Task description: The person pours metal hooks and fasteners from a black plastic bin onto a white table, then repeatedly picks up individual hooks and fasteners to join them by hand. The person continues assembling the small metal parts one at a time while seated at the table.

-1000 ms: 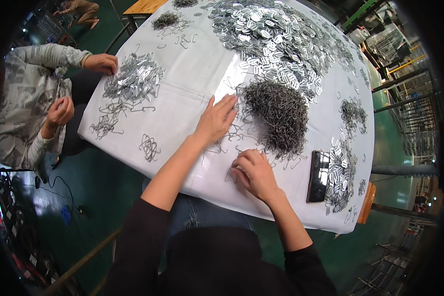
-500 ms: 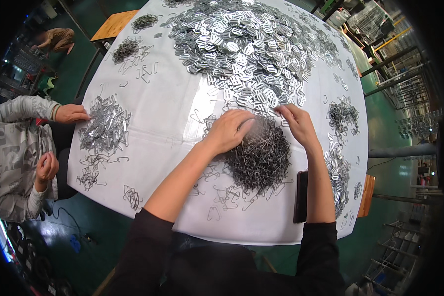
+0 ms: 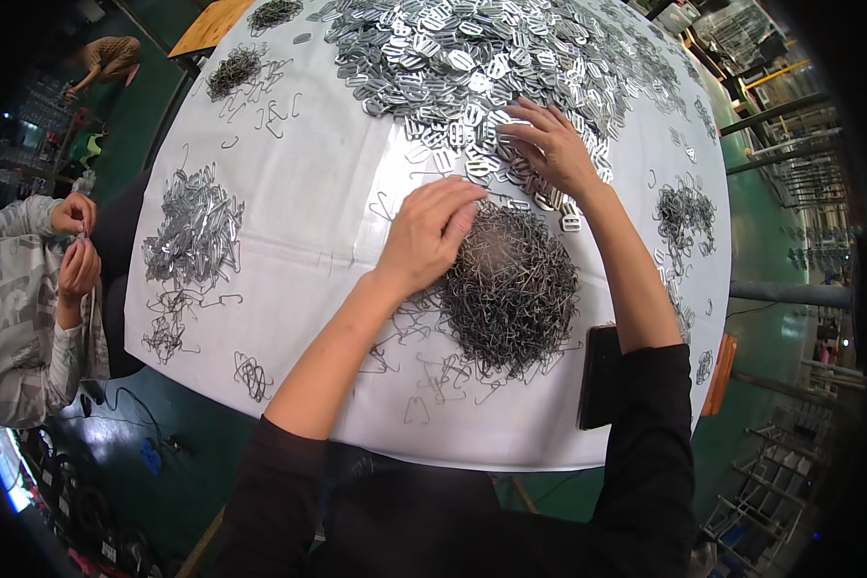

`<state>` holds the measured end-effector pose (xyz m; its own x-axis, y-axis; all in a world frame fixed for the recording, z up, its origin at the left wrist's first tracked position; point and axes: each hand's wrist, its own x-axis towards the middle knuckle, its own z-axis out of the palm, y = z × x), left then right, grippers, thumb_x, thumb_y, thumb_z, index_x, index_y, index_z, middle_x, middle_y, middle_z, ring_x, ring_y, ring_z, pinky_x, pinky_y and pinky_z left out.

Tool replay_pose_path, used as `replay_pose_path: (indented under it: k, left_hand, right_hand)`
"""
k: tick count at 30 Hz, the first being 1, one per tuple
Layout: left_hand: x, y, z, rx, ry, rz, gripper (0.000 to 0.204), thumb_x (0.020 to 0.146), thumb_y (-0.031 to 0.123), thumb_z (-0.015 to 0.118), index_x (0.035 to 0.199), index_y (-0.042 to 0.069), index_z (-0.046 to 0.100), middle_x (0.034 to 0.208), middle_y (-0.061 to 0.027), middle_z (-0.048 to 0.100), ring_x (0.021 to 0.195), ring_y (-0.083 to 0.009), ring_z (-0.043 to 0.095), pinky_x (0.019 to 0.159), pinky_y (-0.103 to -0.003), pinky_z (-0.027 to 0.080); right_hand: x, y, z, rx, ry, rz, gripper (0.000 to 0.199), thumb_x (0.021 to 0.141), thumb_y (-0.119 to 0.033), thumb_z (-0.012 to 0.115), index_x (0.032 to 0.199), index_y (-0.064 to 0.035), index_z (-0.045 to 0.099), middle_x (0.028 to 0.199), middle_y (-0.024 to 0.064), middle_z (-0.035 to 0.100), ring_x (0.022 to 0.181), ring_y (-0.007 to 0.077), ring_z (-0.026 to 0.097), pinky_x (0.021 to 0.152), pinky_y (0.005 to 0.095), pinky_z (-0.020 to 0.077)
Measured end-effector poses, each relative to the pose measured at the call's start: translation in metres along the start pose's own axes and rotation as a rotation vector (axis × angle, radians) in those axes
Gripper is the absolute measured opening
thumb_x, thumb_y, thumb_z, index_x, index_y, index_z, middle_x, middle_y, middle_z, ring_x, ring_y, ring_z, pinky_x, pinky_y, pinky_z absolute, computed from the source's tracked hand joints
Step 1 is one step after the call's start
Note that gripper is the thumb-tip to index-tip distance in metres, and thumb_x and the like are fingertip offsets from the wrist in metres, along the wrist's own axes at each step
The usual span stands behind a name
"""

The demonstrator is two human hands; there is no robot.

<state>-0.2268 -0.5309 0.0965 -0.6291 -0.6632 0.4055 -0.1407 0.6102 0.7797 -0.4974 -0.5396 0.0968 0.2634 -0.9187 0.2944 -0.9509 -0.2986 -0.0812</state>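
My left hand (image 3: 426,231) is curled at the upper left edge of a dense heap of dark wire hooks (image 3: 511,299), fingers together and bent. What it holds, if anything, is hidden. Farther up and to the right, my right hand (image 3: 554,149) hovers open, fingers spread, over the near edge of a broad pile of silvery slotted metal plates (image 3: 433,58). One such plate (image 3: 570,223) lies just beyond the hook heap, below my right wrist. Loose hooks (image 3: 443,376) are scattered in front of the heap.
A black phone (image 3: 599,378) lies by my right forearm on the white-covered table (image 3: 308,212). Smaller piles of hooks (image 3: 686,217) and assembled-looking pieces (image 3: 195,231) sit along both sides. At the left, a co-worker's hands (image 3: 77,246) meet over a small piece.
My right hand has moved away from the hook heap, up over the plates, with its fingers spreading. My left hand has shifted slightly left. The co-worker's hands have come together off the table.
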Motion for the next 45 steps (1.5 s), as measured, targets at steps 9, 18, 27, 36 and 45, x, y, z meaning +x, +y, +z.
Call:
replay_pose_path:
  k: [9, 18, 27, 36, 45]
  left_hand:
    - [-0.045, 0.021, -0.027, -0.052, 0.186, -0.175, 0.027, 0.097, 0.016, 0.044, 0.102, 0.001, 0.066, 0.098, -0.0131, 0.067, 0.091, -0.0267, 0.061, 0.083, -0.035, 0.047]
    - [-0.156, 0.05, -0.087, 0.019, 0.32, -0.372, 0.031, 0.098, 0.013, 0.039, 0.101, -0.003, 0.065, 0.101, -0.0155, 0.066, 0.097, -0.0261, 0.063, 0.086, -0.033, 0.047]
    - [-0.217, 0.067, -0.093, 0.04, 0.388, -0.465, 0.03, 0.098, 0.012, 0.039, 0.101, -0.004, 0.065, 0.101, -0.0165, 0.066, 0.097, -0.0273, 0.063, 0.086, -0.033, 0.047]
    - [-0.261, 0.089, -0.097, 0.124, 0.44, -0.495, 0.032, 0.099, 0.012, 0.038, 0.099, -0.006, 0.064, 0.099, -0.0156, 0.067, 0.095, -0.0254, 0.064, 0.086, -0.033, 0.047]
    - [-0.279, 0.095, -0.09, 0.138, 0.479, -0.473, 0.025, 0.095, 0.006, 0.042, 0.099, -0.003, 0.065, 0.1, -0.0154, 0.066, 0.094, -0.0279, 0.064, 0.083, -0.033, 0.048]
  right_hand:
    - [-0.013, -0.022, -0.011, 0.252, 0.043, 0.367, 0.009, 0.083, -0.017, 0.067, 0.09, -0.0137, 0.07, 0.087, 0.0034, 0.065, 0.091, 0.0232, 0.061, 0.075, 0.0374, 0.0492]
    - [-0.012, -0.011, -0.008, 0.057, -0.254, 0.269, 0.012, 0.081, -0.021, 0.067, 0.091, -0.0144, 0.066, 0.092, 0.0045, 0.06, 0.087, 0.0264, 0.062, 0.076, 0.0387, 0.0509]
    - [0.007, -0.027, -0.011, -0.451, -0.514, 0.056, 0.018, 0.085, -0.011, 0.053, 0.1, -0.0044, 0.061, 0.105, 0.0097, 0.06, 0.104, 0.025, 0.059, 0.086, 0.0422, 0.0461]
    - [-0.005, -0.021, -0.014, -0.309, -0.437, 0.175, 0.013, 0.084, -0.01, 0.055, 0.095, -0.0048, 0.06, 0.099, 0.0128, 0.06, 0.092, 0.0306, 0.063, 0.078, 0.0423, 0.0514]
    - [-0.012, -0.031, -0.005, -0.485, -0.317, 0.02, 0.011, 0.083, -0.013, 0.054, 0.087, -0.0057, 0.062, 0.096, 0.0116, 0.063, 0.088, 0.0275, 0.065, 0.076, 0.0397, 0.0516]
